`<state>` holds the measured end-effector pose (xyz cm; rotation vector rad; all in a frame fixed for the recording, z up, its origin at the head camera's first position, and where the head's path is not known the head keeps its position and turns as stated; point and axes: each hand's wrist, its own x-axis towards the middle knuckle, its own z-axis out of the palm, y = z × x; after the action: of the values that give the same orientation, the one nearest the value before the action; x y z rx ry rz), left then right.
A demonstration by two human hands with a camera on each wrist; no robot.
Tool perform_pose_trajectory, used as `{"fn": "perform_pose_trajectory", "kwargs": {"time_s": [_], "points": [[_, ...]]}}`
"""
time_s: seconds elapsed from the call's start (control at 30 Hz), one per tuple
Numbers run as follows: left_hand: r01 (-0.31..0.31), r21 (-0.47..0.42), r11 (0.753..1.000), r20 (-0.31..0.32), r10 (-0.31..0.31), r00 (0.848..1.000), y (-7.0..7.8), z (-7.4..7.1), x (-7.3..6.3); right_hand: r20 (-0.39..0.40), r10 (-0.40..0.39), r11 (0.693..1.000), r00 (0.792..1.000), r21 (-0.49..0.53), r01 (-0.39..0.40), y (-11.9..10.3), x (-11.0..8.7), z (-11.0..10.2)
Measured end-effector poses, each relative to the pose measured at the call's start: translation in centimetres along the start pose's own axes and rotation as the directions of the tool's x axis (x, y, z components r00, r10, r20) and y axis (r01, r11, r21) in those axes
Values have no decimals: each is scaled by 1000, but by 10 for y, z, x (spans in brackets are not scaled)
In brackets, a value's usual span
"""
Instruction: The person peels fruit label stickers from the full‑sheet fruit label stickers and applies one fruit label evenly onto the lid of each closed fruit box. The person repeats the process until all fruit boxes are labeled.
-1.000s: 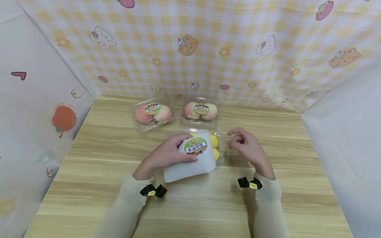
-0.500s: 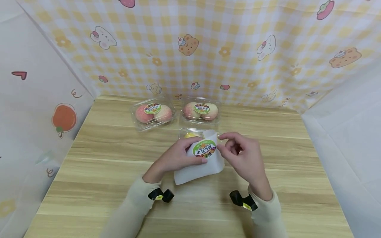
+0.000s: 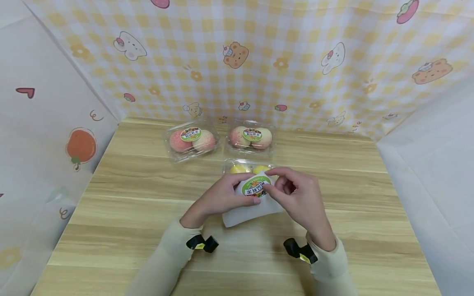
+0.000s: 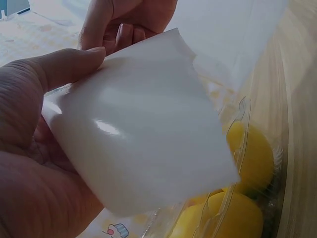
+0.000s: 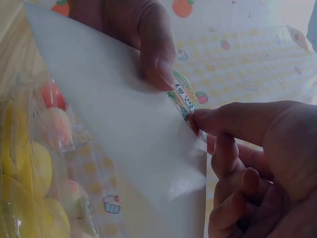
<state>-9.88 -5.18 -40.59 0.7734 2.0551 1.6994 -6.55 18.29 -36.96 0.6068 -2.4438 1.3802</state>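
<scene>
My left hand (image 3: 218, 196) grips a curved white backing sheet (image 3: 252, 214) that bears an oval green label sticker (image 3: 252, 185) with fruit print. Thumb and fingers lie on either side of the paper. At the sheet's right side, my right hand (image 3: 303, 199) pinches the sticker's edge between thumb and forefinger, its other fingers curled. In the right wrist view the right thumb (image 5: 237, 119) presses on the sticker's rim. Behind the sheet stands a clear plastic box (image 3: 226, 166) of yellow lemons (image 3: 240, 168), partly hidden by hands and paper.
Two clear boxes hold pairs of pink peaches, one box at the back left (image 3: 191, 142) and another behind the lemons (image 3: 251, 139); each wears an oval label. They stand on a wooden table (image 3: 352, 185), with a yellow checked cloth (image 3: 281, 49) hanging behind.
My right hand has come in from the right and taken hold of the sticker's edge. My left hand has shifted the sheet to the right. The boxes have stayed in place.
</scene>
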Motion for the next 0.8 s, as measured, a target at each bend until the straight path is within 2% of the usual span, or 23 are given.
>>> {"fn": "perform_pose_trajectory", "kwargs": {"time_s": [0.17, 0.5, 0.8], "points": [[0, 17, 1000, 7, 0, 1000, -1, 1, 0, -2, 0, 1000, 1000, -12, 0, 0, 1, 2], [7, 13, 1000, 12, -7, 1000, 2, 2, 0, -65, -88, 993, 994, -90, 82, 1, 2, 3], [8, 23, 1000, 5, -8, 1000, 4, 3, 1, -85, -98, 988, 992, -127, 87, 0, 2, 3]]}}
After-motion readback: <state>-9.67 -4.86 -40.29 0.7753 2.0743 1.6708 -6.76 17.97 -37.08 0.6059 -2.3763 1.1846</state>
